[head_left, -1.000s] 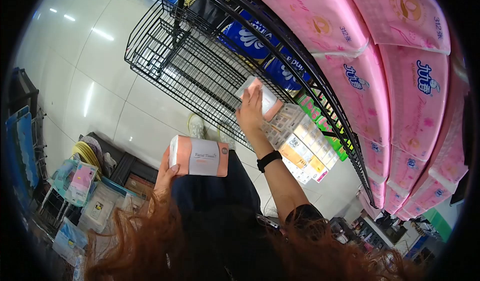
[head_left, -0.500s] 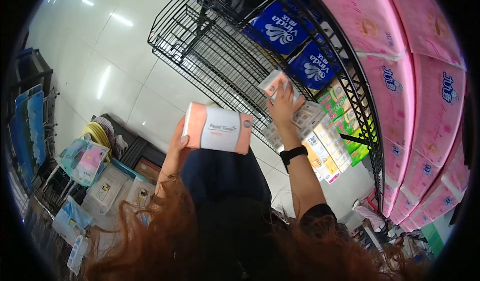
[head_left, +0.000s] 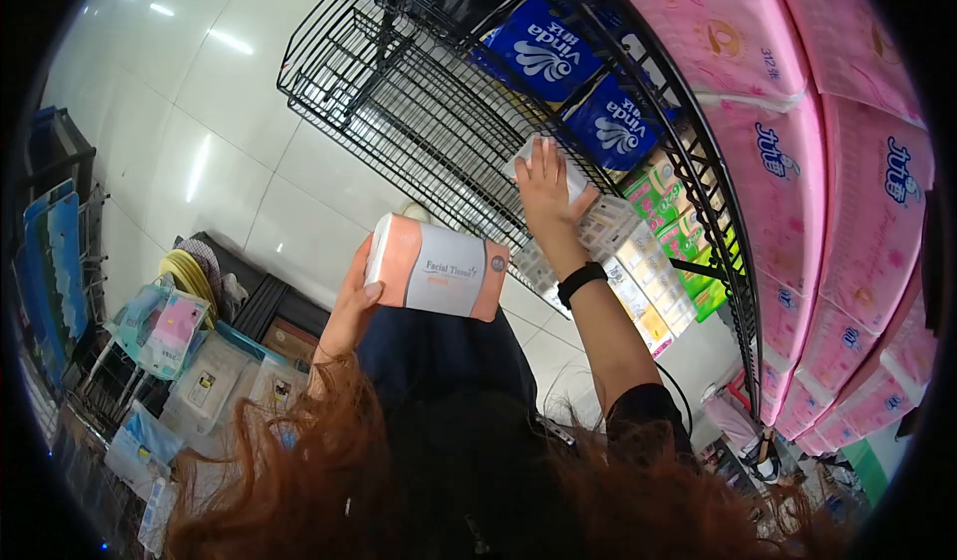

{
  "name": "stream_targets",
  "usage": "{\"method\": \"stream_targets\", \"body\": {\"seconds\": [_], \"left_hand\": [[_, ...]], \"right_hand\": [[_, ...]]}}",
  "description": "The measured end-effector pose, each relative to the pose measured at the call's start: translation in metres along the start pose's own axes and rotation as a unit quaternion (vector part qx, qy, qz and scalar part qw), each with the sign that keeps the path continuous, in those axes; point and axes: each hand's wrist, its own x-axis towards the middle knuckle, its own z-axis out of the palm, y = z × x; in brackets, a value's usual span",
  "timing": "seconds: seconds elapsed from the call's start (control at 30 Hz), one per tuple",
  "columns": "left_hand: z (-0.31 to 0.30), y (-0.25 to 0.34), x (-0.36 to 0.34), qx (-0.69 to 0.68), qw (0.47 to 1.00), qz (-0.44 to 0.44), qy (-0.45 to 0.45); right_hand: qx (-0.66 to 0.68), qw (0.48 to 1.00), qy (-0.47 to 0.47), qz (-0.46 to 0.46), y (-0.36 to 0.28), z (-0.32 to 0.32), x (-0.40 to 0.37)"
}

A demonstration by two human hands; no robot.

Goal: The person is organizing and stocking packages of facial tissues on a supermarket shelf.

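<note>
My left hand (head_left: 354, 296) grips one end of an orange and white facial tissue pack (head_left: 434, 266), its printed face turned up. To the right, my right hand (head_left: 546, 193) lies with spread fingers on top of a second tissue pack (head_left: 573, 183) in the black wire rack (head_left: 349, 72). That pack is partly covered by my hand, and its orange end shows beside my thumb. Small clear-wrapped packs (head_left: 608, 223) stand just below it in the rack.
Blue Vinda packs (head_left: 548, 50) and green packs (head_left: 663, 196) fill the shelf behind the rack. Large pink packs (head_left: 758, 161) are stacked at the right. At the left are plastic containers (head_left: 209, 386) and hanging goods (head_left: 169, 326).
My right hand has shifted slightly left and up and now lies flatter over the second pack, covering more of it. The pack in my left hand has tilted and moved slightly lower.
</note>
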Motion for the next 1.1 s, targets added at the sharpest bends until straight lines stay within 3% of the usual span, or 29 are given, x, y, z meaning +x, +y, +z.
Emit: {"method": "stream_targets", "body": {"seconds": [0.13, 0.3, 0.43, 0.47, 0.5, 0.57, 0.63, 0.67, 0.73, 0.77, 0.83, 1.0, 1.07, 1.1], "left_hand": [[0.002, 0.005, -0.002, 0.016, 0.999, -0.032, 0.011], [-0.005, -0.010, 0.003, 0.031, 0.999, -0.013, 0.013], [0.000, -0.003, 0.002, 0.030, 0.999, -0.011, 0.031], [0.002, -0.001, 0.002, 0.024, 0.999, -0.020, 0.038], [0.001, -0.002, 0.002, 0.023, 0.999, -0.020, 0.038], [-0.002, -0.003, 0.007, 0.026, 0.999, 0.013, 0.045], [-0.007, -0.004, 0.008, 0.041, 0.998, 0.020, 0.051], [-0.007, -0.005, 0.008, 0.053, 0.996, 0.024, 0.062], [-0.006, -0.006, 0.008, 0.050, 0.996, 0.021, 0.064], [-0.005, -0.006, 0.008, 0.047, 0.996, 0.022, 0.068], [-0.006, -0.006, 0.009, 0.018, 0.997, 0.020, 0.070], [-0.005, -0.008, 0.009, 0.014, 0.996, 0.007, 0.082], [-0.003, -0.008, 0.008, 0.078, 0.994, 0.012, 0.070], [-0.003, -0.009, 0.008, 0.079, 0.994, 0.011, 0.069]], "right_hand": [[0.078, 0.995, 0.033, 0.046, -0.011, 0.016, 0.005], [0.135, 0.990, -0.012, 0.034, -0.002, 0.015, 0.002], [0.207, 0.976, -0.038, 0.053, 0.009, -0.032, -0.004], [0.460, 0.882, -0.080, 0.070, 0.011, -0.044, -0.005], [0.679, 0.720, -0.115, 0.083, 0.014, -0.056, -0.006], [0.791, 0.591, -0.152, -0.046, 0.019, -0.085, -0.020], [0.845, 0.480, -0.219, -0.090, 0.021, -0.135, -0.040], [0.846, 0.479, -0.218, -0.087, 0.013, -0.142, -0.047], [0.635, 0.739, -0.003, -0.223, -0.001, -0.153, -0.057], [0.635, 0.740, -0.002, -0.222, -0.006, -0.156, -0.061], [0.543, 0.812, 0.045, -0.209, -0.013, -0.159, -0.067], [0.576, 0.795, 0.053, -0.183, -0.018, -0.141, -0.065], [0.734, 0.673, -0.004, -0.090, -0.019, -0.108, -0.054], [0.720, 0.693, -0.002, -0.026, -0.014, -0.100, -0.048]]}}
